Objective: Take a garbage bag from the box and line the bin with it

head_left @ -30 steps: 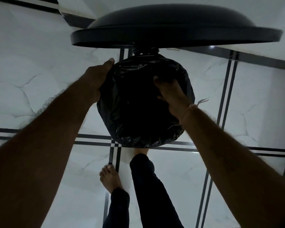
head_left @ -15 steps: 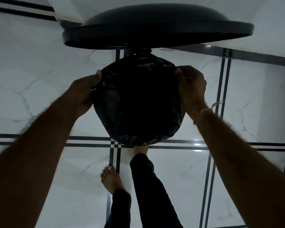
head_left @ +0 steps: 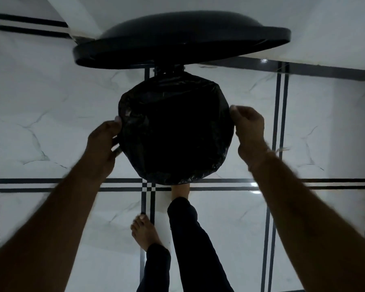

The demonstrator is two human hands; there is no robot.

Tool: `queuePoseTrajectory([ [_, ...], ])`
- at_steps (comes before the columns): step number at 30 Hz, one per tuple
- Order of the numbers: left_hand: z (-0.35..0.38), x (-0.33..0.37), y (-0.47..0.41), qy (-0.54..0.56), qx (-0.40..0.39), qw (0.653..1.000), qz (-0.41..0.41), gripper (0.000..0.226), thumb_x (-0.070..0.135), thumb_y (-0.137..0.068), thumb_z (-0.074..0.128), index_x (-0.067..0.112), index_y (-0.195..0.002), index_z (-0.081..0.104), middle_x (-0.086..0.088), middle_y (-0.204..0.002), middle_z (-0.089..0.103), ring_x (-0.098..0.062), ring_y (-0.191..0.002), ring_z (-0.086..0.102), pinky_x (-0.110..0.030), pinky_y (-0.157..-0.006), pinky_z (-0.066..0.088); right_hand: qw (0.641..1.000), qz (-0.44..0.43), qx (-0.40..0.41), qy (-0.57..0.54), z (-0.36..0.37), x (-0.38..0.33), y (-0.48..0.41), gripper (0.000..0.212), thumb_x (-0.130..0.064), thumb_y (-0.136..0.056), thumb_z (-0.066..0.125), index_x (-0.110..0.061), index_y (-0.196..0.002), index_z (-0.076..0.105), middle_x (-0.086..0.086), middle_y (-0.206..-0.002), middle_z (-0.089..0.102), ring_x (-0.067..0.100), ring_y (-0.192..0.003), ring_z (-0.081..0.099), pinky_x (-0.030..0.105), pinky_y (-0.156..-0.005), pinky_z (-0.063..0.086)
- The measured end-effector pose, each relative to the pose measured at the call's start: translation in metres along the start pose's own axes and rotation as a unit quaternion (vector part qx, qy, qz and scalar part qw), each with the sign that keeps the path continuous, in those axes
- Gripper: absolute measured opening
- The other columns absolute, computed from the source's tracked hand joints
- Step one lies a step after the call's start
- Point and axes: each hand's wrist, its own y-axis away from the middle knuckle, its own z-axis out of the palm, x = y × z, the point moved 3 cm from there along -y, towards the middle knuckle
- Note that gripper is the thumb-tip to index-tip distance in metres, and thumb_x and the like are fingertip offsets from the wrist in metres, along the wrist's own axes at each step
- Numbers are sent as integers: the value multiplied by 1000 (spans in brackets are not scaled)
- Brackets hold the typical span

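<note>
Head view: my left hand [head_left: 102, 144] and right hand [head_left: 248, 127] pinch bag [head_left: 175, 131] over bin rim, foot on pedal propping lid [head_left: 181, 39] open.

Glossy film over the bin, glossy floor under it.
Garbage bag [head_left: 175, 131]: thin black plastic, crinkled & shiny at the folded edge. Lid [head_left: 181, 42]: smooth black plastic, semi-matt. Floor [head_left: 51, 114]: polished marble-look tile w/ dark stripes (light glints off it). Trouser legs [head_left: 194, 245]: matt black cloth.
</note>
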Motion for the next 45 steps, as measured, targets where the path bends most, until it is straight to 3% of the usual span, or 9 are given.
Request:
queuePoseTrajectory([
  [7,2,-8,-3,19,43,997,-62,9,31,-95,69,24,-90,71,3,-93,71,-15,-96,64,-29,-78,52,966,177,-61,-176,-13,53,25,25,-25,-102,59,-5,-116,67,9,-105,72,22,-96,70,32,-80,60],
  [10,3,-9,-1,34,43,997,-53,11,35,-95,69,26,-89,71,1,-104,69,-19,-108,62,-32,-90,53,962,190,-86,-177,-17,52,24,19,-23,-102,60,-7,-105,69,3,-84,75,14,-77,73,27,-69,62],
  [12,3,-9,7,18,42,998,-41,26,51,-97,60,28,-99,72,3,-122,69,-18,-120,61,-36,-100,48,970,197,-78,-121,-20,49,27,20,-27,-103,59,-10,-107,68,5,-97,75,20,-93,71,30,-76,59],
  [17,7,20,39,-42,153,987,15,63,64,-93,55,25,-143,57,4,-146,56,-17,-120,55,-34,-91,43,1000,0,22,-5,-21,-14,47,39,-46,-100,57,-15,-124,60,10,-128,65,29,-117,65,38,-96,55],
  [22,45,79,95,116,60,980,147,63,66,-100,36,34,-154,36,4,-161,39,-16,-138,48,-40,-106,46,967,-60,-175,-177,7,-120,75,36,-58,-104,34,-41,-133,46,0,-151,47,23,-132,57,43,-104,54],
  [26,64,110,131,147,-14,969,200,55,61,-101,39,37,-151,40,9,-159,41,-16,-144,40,-44,-113,38,968,-54,-158,-189,7,-154,93,29,-51,-99,53,-31,-118,62,2,-140,60,17,-134,53,41,-106,50],
  [33,40,69,159,15,9,976,218,26,38,-96,66,41,-121,59,25,-121,64,1,-119,57,-35,-105,47,989,-120,-87,23,-26,-109,116,21,-24,-92,71,-11,-107,77,7,-103,76,23,-104,70,45,-103,55],
  [39,29,-18,136,-122,63,969,207,82,49,-79,82,32,-150,44,17,-147,57,-3,-135,53,-37,-115,44,968,-150,-77,185,-19,-40,116,37,-43,-88,74,-16,-111,65,1,-107,72,20,-101,68,18,-76,54],
  [45,43,-60,95,-220,153,934,234,77,53,-78,76,32,-144,44,15,-138,61,-21,-128,60,-44,-107,49,940,-192,-66,273,4,33,89,88,-54,-86,68,-16,-156,33,4,-161,39,27,-142,46,44,-117,42],
])
